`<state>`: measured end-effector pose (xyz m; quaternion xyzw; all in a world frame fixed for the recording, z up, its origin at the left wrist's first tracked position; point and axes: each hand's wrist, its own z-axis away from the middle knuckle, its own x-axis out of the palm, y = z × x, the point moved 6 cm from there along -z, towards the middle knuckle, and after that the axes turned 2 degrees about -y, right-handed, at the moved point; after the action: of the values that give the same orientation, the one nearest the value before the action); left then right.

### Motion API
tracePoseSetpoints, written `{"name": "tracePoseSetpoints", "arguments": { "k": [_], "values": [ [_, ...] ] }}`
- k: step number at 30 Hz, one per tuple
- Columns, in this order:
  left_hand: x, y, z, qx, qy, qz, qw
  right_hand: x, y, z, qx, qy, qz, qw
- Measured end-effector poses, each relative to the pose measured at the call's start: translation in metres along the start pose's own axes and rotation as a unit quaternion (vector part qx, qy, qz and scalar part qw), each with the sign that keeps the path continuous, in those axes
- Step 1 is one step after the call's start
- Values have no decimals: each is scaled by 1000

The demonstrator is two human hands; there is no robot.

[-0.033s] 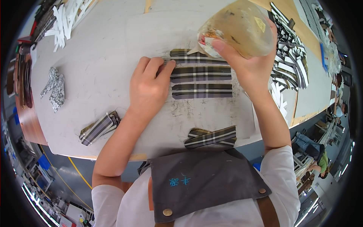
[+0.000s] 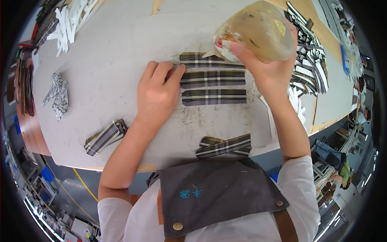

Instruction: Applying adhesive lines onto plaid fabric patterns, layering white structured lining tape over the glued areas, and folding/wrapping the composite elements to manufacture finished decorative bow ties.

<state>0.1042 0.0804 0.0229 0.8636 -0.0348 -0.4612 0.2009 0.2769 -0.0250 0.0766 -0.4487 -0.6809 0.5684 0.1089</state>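
My right hand is closed round a translucent squeeze bottle of yellowish content, tilted so its pale nozzle points down and left. The nozzle tip lies over the far plaid fabric strip; whether it touches cannot be told. My left hand rests on the table with bent fingers apart, its thumb tip at that strip's left end. Nearer me lie a middle plaid strip and a near plaid strip, roughly parallel.
Crossed plaid strips lie near the front edge, and a folded plaid bundle by my left forearm. Floral fabric lies at left. A heap of striped pieces is at right, white strips at far left.
The squeeze bottle and my right hand have shifted very slightly to the right. My left hand and the strips look nearly the same.
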Motion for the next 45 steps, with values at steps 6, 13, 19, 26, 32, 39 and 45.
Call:
{"name": "tracePoseSetpoints", "arguments": {
  "k": [6,13,19,26,32,39,45],
  "values": [
    [0,1,-1,2,-6,-7,1000,-38,0,7,-19,45,16,999],
    [-2,1,-2,1,-13,-12,1000,-69,3,14,18,51,86,995],
    [-3,1,2,4,-3,-4,1000,-19,-8,10,-5,28,-47,998],
    [-1,1,3,9,10,2,1000,35,-13,5,-38,-29,-68,997],
    [-2,1,2,14,13,1,1000,6,-12,6,-23,-7,-33,999],
    [-1,1,1,-8,-17,2,1000,-48,5,16,13,47,-16,999],
    [-2,2,4,10,-8,-11,1000,-126,18,30,73,100,-4,992]
  ]
}}
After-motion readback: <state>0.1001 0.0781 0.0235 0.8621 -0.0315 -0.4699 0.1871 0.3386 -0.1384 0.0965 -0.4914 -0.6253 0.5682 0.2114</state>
